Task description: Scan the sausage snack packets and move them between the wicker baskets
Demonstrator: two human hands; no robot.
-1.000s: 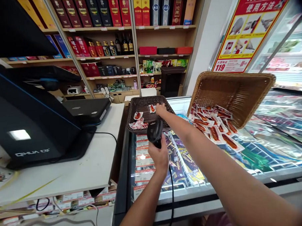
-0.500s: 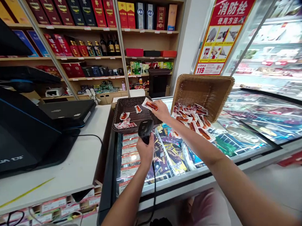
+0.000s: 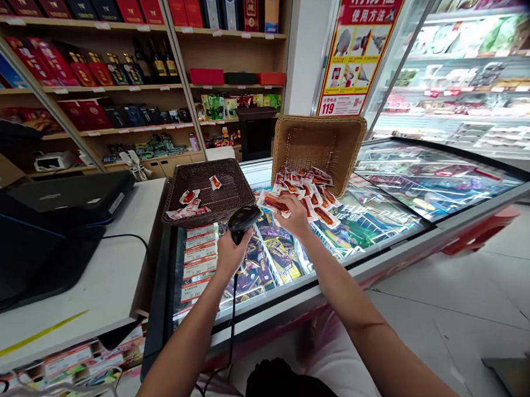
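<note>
My left hand [image 3: 233,251] is wrapped round the handle of a black corded barcode scanner [image 3: 243,218], its head turned toward my right hand. Between the fingers of my right hand [image 3: 294,216] is a packaged sausage [image 3: 274,203], held just right of the scanner's head. Behind it a tan wicker basket [image 3: 319,139] lies tipped toward me, with several packaged sausages [image 3: 311,190] spilling from its mouth onto the glass. To the left stands a dark brown woven basket [image 3: 230,207] with a few of the same packets inside.
Both baskets rest on a glass-topped chest freezer [image 3: 380,231] filled with colourful packs. On the left, a white counter [image 3: 101,276] carries a black checkout machine [image 3: 34,249]. Shelves of boxes and bottles [image 3: 123,70] line the back. The scanner's cable [image 3: 233,317] hangs down the freezer's front.
My right hand has brought a packaged sausage from above the dark basket back right, beside the scanner. The scanner's head has turned toward it. The whole view has swung to the right.
</note>
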